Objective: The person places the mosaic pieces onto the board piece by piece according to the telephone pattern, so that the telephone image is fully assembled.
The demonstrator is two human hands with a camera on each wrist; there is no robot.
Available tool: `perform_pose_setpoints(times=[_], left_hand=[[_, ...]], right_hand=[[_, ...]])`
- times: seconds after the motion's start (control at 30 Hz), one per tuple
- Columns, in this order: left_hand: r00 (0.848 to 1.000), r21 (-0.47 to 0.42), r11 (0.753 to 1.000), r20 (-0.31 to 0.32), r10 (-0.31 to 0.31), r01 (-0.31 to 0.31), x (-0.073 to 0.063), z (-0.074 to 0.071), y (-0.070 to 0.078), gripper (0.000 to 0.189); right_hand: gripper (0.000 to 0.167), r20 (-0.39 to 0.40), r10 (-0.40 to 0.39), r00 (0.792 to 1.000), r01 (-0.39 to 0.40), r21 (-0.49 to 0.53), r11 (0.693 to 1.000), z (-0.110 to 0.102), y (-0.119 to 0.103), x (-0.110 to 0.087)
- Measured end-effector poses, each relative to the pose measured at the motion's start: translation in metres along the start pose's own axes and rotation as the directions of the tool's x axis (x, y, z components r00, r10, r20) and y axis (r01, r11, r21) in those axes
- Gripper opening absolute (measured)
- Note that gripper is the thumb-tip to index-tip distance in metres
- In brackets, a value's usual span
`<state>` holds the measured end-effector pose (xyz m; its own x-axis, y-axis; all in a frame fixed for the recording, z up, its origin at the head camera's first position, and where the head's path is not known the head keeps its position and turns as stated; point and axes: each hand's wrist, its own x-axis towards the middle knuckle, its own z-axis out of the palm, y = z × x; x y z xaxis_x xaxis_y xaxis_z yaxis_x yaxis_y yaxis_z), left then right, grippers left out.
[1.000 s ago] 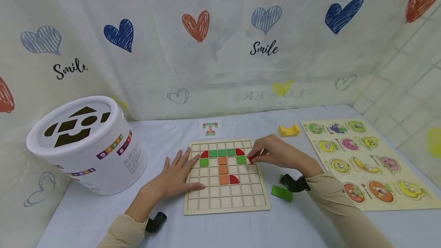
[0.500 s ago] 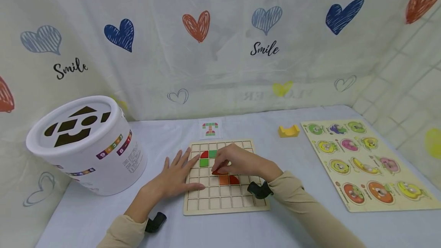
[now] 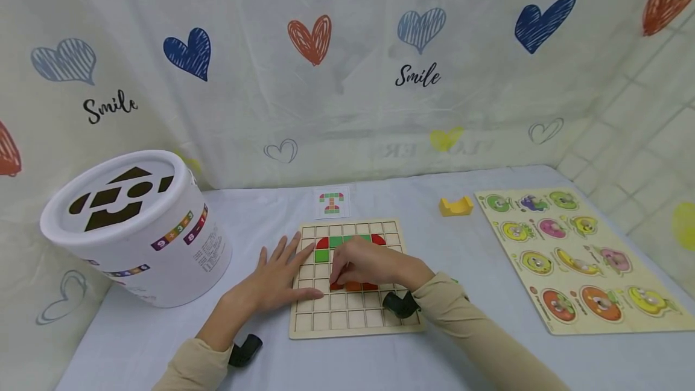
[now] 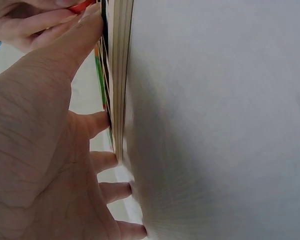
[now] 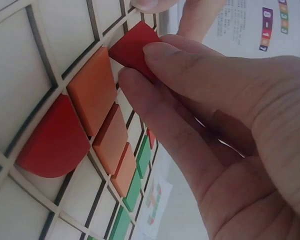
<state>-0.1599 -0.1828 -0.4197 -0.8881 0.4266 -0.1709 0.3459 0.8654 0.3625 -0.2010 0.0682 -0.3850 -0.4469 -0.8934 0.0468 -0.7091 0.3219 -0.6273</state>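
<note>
My right hand pinches a red quarter-circle tile between thumb and fingers, right at the cell beside the lowest orange tile. On that orange tile's other side sits a matching red quarter-circle tile. These lie in a wooden grid board. Two more orange tiles run up from there to a row of green tiles, which has a red corner tile at its right end; my right hand hides part of this. My left hand rests with spread fingers along the board's left edge.
Behind the board lies a small pattern card. A white lidded bucket stands at the left. To the right are a yellow arch block and a fruit puzzle board. The right sleeve mostly covers the loose green blocks.
My right hand has carried the red tile from the board's right edge leftward, then down to beside the lowest orange tile. The left hand has stayed in place.
</note>
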Motion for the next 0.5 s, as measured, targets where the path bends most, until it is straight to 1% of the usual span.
perform_pose_setpoints(times=[0.27,0.5], left_hand=[[1.0,-0.008,1.0,0.009,-0.002,0.002,-0.0008,-0.0008,0.0007,0.099],[1.0,0.003,1.0,0.011,-0.01,0.01,-0.0007,0.0001,0.0009,0.1]], right_hand=[[0.011,0.026,0.028,0.999,-0.027,-0.036,0.999,0.0005,-0.0031,0.002],[0.011,0.062,-0.013,0.998,0.017,-0.064,0.998,0.0017,-0.005,0.0045]])
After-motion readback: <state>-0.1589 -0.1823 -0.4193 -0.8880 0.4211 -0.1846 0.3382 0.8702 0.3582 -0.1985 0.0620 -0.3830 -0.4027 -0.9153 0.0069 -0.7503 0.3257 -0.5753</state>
